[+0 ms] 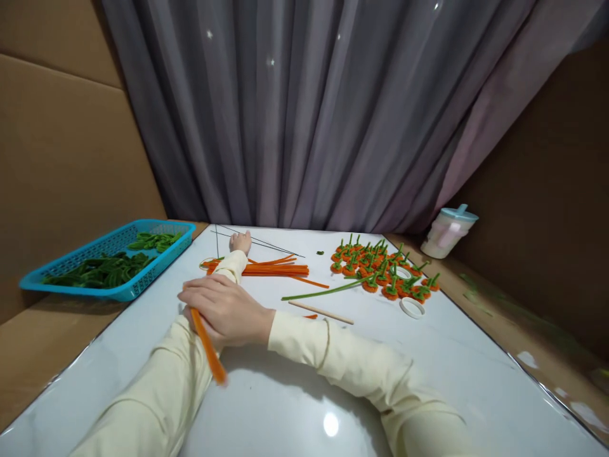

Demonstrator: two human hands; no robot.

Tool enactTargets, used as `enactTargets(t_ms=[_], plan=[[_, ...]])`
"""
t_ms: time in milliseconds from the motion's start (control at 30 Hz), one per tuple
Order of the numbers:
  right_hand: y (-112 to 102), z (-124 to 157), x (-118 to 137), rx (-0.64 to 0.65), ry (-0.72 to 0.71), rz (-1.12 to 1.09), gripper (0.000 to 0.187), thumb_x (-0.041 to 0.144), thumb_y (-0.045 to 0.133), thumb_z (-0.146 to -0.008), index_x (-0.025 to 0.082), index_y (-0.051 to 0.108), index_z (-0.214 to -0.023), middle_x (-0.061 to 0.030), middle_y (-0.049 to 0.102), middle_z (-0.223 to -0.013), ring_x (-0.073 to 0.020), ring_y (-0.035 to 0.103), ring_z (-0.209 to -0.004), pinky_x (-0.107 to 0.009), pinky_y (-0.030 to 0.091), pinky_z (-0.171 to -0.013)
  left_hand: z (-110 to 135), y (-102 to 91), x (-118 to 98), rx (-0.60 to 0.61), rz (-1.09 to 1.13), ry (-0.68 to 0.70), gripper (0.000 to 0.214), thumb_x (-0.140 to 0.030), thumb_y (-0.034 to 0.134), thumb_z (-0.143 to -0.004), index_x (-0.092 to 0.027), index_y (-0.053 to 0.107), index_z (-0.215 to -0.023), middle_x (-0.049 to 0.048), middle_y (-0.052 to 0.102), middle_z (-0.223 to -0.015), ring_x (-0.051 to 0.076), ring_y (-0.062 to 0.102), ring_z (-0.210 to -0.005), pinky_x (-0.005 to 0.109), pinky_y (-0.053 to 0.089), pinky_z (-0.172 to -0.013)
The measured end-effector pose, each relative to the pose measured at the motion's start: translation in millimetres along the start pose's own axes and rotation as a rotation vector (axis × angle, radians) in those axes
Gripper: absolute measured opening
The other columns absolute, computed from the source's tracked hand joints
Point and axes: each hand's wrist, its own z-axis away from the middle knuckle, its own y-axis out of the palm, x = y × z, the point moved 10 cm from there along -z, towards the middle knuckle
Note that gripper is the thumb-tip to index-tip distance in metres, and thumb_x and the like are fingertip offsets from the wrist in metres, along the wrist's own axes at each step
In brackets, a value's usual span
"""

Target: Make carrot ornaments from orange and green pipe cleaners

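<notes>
A glossy white tabletop [295, 393] fills the foreground. It is backed by one grey pleated curtain [309, 114] and flanked by brown cardboard walls [61, 139], one on each side.

Two arms in cream sleeves enter from below. The right hand [223, 311] crosses over the left forearm and rests on it. Its fingers are closed around one fuzzy orange pipe cleaner [208, 348], which slants down towards the near edge.

The left hand [240, 242] lies far forward on the table, curled. Whether it grips anything cannot be told. It lies among a few thin dark wires [266, 244], three as far as can be read.

Just right of the left wrist lies one flat bundle of orange pipe cleaners [278, 269]; the stems are too close together to count. Nearer the viewer lie one long green pipe cleaner [328, 291], one pale wooden stick [321, 312] and one short orange offcut [310, 315].

To the right sits a cluster of small orange coils with green stalks [380, 270]. There are roughly two dozen, too tightly packed for an exact count. Two white rings are visible: one within the cluster [402, 273] and one just in front of it [412, 308].

One blue plastic mesh basket [118, 291] stands at the left edge, holding two heaps of bent green pipe cleaner pieces [102, 270]. One pale cup with a light-blue spouted lid [450, 231] stands at the far right corner.
</notes>
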Motion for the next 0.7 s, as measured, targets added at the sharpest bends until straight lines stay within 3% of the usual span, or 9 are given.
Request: enactTargets(t_ms=[100, 233, 367, 433, 500, 567, 633, 700], plan=[[2, 11, -7, -0.053, -0.009, 0.023, 0.03, 0.022, 0.038, -0.092, 0.007, 0.049, -0.116, -0.0107, 0.056, -0.118, -0.0138, 0.041, -0.12, -0.028, 0.032, -0.101, 7, -6.1, 16, -0.072, 0.019, -0.1, 0.037, -0.034, 0.048, -0.089, -0.016, 0.048, -0.121, 0.0118, 0.046, -0.128, 0.026, 0.047, -0.114, 0.05, 0.038, -0.095], [-6, 31, -3, -0.18, -0.155, 0.163, 0.029, 0.023, 0.035, -0.094, 0.01, 0.05, -0.115, -0.0099, 0.052, -0.124, -0.0171, 0.03, -0.129, -0.031, 0.03, -0.102, 20, -16.6, 21, -0.161, 0.042, -0.203, 0.049, -0.031, 0.031, -0.092, -0.01, 0.033, -0.136, 0.0216, 0.021, -0.145, 0.037, 0.017, -0.134, 0.063, 0.016, -0.101], [-2, 46, 1, -0.106, -0.326, 0.321, 0.023, 0.023, 0.036, -0.094, 0.013, 0.05, -0.11, -0.0089, 0.057, -0.108, -0.0188, 0.046, -0.114, -0.034, 0.033, -0.098, 36, -25.5, 8, -0.271, 0.033, -0.173, 0.054, -0.03, 0.026, -0.091, -0.013, 0.02, -0.142, 0.0144, 0.0, -0.15, 0.035, -0.005, -0.137, 0.068, 0.007, -0.1], [-2, 53, -5, -0.051, -0.349, 0.363, 0.024, 0.025, 0.034, -0.094, 0.012, 0.05, -0.106, -0.0087, 0.059, -0.094, -0.0181, 0.055, -0.093, -0.036, 0.038, -0.09, 36, -39.9, -18, -0.328, -0.022, -0.028, 0.051, -0.028, 0.03, -0.09, -0.013, 0.028, -0.139, 0.0128, 0.004, -0.15, 0.035, -0.003, -0.137, 0.067, 0.007, -0.1], [-5, 63, -12, -0.03, -0.359, 0.384, 0.025, 0.024, 0.032, -0.094, 0.011, 0.051, -0.101, -0.008, 0.057, -0.084, -0.016, 0.055, -0.076, -0.034, 0.042, -0.074, 28, -62.9, -58, -0.316, -0.101, 0.162, 0.046, -0.023, 0.034, -0.089, -0.01, 0.039, -0.133, 0.0162, 0.017, -0.148, 0.034, 0.011, -0.136, 0.061, 0.011, -0.103], [-8, 76, -16, -0.019, -0.386, 0.396, 0.022, 0.021, 0.033, -0.092, 0.01, 0.051, -0.098, -0.008, 0.056, -0.081, -0.0137, 0.052, -0.067, -0.029, 0.039, -0.06, 12, -95.8, -105, -0.244, -0.193, 0.379, 0.037, -0.016, 0.034, -0.089, -0.006, 0.053, -0.119, 0.0176, 0.04, -0.137, 0.028, 0.032, -0.128, 0.05, 0.021, -0.105], [-8, 88, -18, -0.011, -0.407, 0.4, 0.02, 0.019, 0.035, -0.091, 0.009, 0.051, -0.097, -0.0081, 0.055, -0.081, -0.0123, 0.05, -0.063, -0.027, 0.036, -0.055, -7, -143.4, -141, -0.23, -0.218, 0.478, 0.03, -0.017, 0.037, -0.09, -0.008, 0.057, -0.11, 0.0134, 0.048, -0.128, 0.024, 0.039, -0.122, 0.046, 0.028, -0.102], [-6, 98, -21, -0.012, -0.408, 0.401, 0.019, 0.02, 0.036, -0.091, 0.008, 0.051, -0.096, -0.0082, 0.055, -0.081, -0.0117, 0.049, -0.061, -0.026, 0.035, -0.054, -19, -176.8, -172, -0.163, -0.244, 0.587, 0.03, -0.022, 0.035, -0.093, -0.009, 0.055, -0.111, 0.0097, 0.05, -0.122, 0.023, 0.046, -0.115, 0.045, 0.036, -0.095]])
